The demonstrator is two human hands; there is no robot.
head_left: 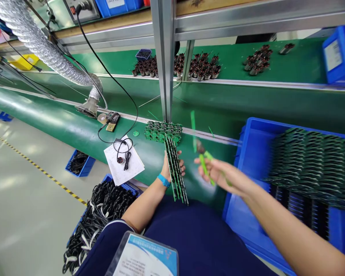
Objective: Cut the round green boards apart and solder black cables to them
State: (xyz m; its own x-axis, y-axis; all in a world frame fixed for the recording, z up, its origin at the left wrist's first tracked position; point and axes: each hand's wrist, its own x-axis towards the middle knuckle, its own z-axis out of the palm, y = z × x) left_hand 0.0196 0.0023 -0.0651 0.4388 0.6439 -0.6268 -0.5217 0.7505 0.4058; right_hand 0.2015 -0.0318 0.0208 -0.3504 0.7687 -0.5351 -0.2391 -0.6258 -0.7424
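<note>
My left hand [166,165], with a blue band at the wrist, is wrapped round several green circuit board panels [175,172], held on edge and steeply tilted. My right hand [218,172], slightly blurred, grips green-handled cutting pliers [203,166] to the right of the panels, apart from them. A thin green strip [193,126] shows just above the pliers' jaws; whether it is pinched or falling I cannot tell. Beyond my left hand, rows of small round circuit boards [161,131] lie on the green bench.
A blue bin [248,153] of stacked board panels stands at right. A metal post [163,57] rises behind the boards. Left are paper [119,168] with a coiled cable, a silver duct [60,53] and a bin of black cables [103,207]. Small motors [204,67] stand on the far ledge.
</note>
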